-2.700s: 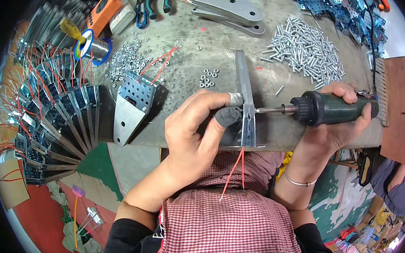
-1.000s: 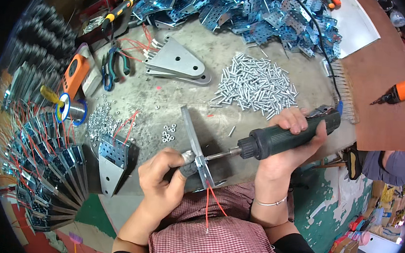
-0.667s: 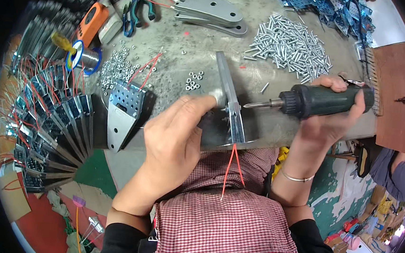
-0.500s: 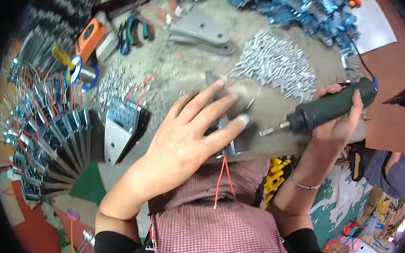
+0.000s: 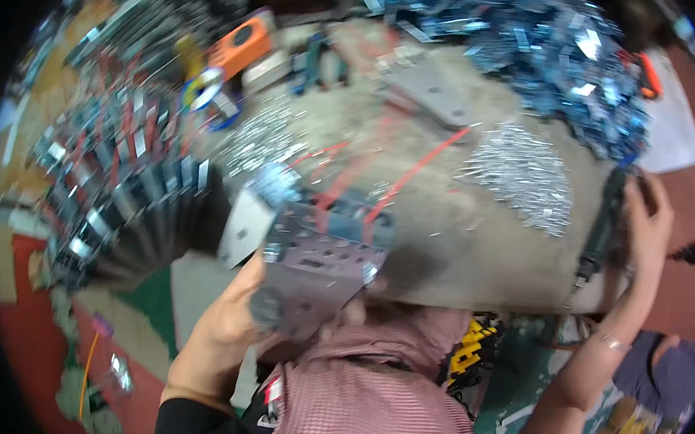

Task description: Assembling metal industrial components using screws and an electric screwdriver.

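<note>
My left hand grips a grey perforated metal housing, raised above the near edge of the bench. Red wires come off its far side, and motion blurs it. My right hand is at the right side of the bench, fingers apart, beside a dark green electric screwdriver. The tool's bit points back toward me; whether a fingertip still touches it I cannot tell. Just left of the held housing, another housing with a pale plate lies partly hidden behind it.
Small silvery metal pieces are heaped mid-bench, below a pile of bluish metal parts. Grey triangular plates, pliers, a solder spool and an orange device lie farther back. Stacked wired housings fan out at left.
The screwdriver has swung from pointing left to pointing toward me, and my right hand has moved right with its fingers loosened. My left hand, flat on the bench before, now holds up the housing.
</note>
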Demonstrator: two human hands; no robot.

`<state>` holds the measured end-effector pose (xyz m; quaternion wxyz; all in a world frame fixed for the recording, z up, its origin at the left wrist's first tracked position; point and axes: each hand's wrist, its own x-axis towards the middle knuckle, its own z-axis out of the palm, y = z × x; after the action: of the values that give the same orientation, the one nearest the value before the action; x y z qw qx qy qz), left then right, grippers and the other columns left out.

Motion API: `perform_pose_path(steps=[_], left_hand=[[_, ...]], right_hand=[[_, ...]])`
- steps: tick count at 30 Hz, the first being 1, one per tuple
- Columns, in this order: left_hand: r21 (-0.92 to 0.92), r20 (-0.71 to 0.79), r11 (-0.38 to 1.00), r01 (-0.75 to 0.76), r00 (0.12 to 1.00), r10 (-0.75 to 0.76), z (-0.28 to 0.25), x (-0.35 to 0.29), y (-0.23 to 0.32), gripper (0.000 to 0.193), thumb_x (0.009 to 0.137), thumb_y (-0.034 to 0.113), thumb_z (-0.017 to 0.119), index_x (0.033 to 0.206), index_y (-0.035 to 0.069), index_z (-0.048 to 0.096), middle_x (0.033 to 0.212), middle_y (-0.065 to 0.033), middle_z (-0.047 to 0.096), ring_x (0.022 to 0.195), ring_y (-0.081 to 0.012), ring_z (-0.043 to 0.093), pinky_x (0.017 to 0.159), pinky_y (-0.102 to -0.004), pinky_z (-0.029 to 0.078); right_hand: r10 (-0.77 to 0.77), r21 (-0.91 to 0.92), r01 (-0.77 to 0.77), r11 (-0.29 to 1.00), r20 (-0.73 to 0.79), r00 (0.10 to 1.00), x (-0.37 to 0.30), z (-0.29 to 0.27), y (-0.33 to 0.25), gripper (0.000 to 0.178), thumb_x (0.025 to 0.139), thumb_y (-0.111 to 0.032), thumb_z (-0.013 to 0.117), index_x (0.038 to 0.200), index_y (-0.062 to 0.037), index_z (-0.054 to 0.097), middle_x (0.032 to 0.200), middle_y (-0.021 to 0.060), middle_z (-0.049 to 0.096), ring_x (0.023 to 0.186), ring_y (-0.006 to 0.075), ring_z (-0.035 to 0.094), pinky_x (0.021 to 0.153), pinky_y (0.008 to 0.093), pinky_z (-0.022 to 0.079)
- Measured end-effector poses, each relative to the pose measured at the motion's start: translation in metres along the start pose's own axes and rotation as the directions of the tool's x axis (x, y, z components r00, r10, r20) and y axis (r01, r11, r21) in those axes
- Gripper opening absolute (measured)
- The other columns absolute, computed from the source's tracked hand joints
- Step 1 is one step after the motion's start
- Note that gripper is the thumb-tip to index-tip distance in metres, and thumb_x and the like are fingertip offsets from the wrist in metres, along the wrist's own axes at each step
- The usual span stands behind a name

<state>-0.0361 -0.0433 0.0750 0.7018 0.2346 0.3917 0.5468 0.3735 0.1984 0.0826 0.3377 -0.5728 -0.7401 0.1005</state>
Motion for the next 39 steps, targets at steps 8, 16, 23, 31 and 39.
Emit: perform_pose_path(steps=[8,16,23,31,39], left_hand=[[0.999,0.038,-0.044,-0.006,0.608,0.793,-0.034,0.011,0.005,0.068,0.065,-0.002,0.071,0.129,0.013,0.055,0.119,-0.0213,0.049,0.108,-0.0369,0.052,0.092,-0.0404,0.044],[0.985,-0.084,-0.057,0.162,0.744,0.662,-0.044,-0.006,0.004,0.078,0.059,-0.014,0.066,0.130,0.012,0.052,0.124,-0.0175,0.049,0.108,-0.0363,0.055,0.087,-0.0387,0.048],[0.917,0.075,-0.318,0.239,0.682,0.728,-0.026,-0.002,0.003,0.076,0.059,-0.007,0.070,0.131,0.005,0.047,0.128,-0.0213,0.047,0.112,-0.0401,0.051,0.092,-0.0443,0.044],[0.875,0.375,0.035,-0.483,0.721,0.582,0.012,0.024,-0.026,0.046,0.077,0.000,0.062,0.123,-0.002,0.053,0.123,-0.0191,0.055,0.109,-0.0328,0.058,0.091,-0.0394,0.047],[-0.038,-0.151,0.981,-0.191,0.971,0.184,0.043,0.076,-0.047,0.059,0.095,0.018,0.055,0.142,-0.003,0.027,0.125,-0.0166,0.055,0.116,-0.0218,0.054,0.096,-0.0323,0.044]], right_hand=[[-0.072,-0.358,0.103,0.928,0.099,0.992,0.153,0.081,0.054,0.048,0.085,-0.034,0.062,0.124,-0.0075,0.058,0.107,0.0192,0.065,0.096,0.0289,0.064,0.084,0.0364,0.047],[-0.116,-0.284,0.053,0.957,-0.207,0.972,0.115,0.073,0.005,0.029,0.089,-0.030,0.057,0.106,-0.0068,0.065,0.102,0.0127,0.068,0.097,0.0269,0.064,0.083,0.0377,0.047],[-0.529,0.137,0.513,0.847,0.312,0.789,0.007,0.136,-0.154,0.021,0.082,-0.020,0.062,0.093,-0.0042,0.069,0.120,0.0203,0.059,0.113,0.0371,0.054,0.097,0.0367,0.042],[-0.377,-0.026,0.404,0.914,0.308,0.874,-0.005,0.155,-0.170,0.020,0.081,-0.020,0.061,0.087,-0.0036,0.071,0.114,0.0214,0.062,0.097,0.0345,0.062,0.087,0.0422,0.048],[-0.292,0.390,0.190,0.901,0.221,0.931,-0.134,0.085,-0.176,0.014,0.073,-0.005,0.072,0.086,-0.0034,0.069,0.124,0.0189,0.058,0.100,0.0360,0.063,0.082,0.0381,0.051]])
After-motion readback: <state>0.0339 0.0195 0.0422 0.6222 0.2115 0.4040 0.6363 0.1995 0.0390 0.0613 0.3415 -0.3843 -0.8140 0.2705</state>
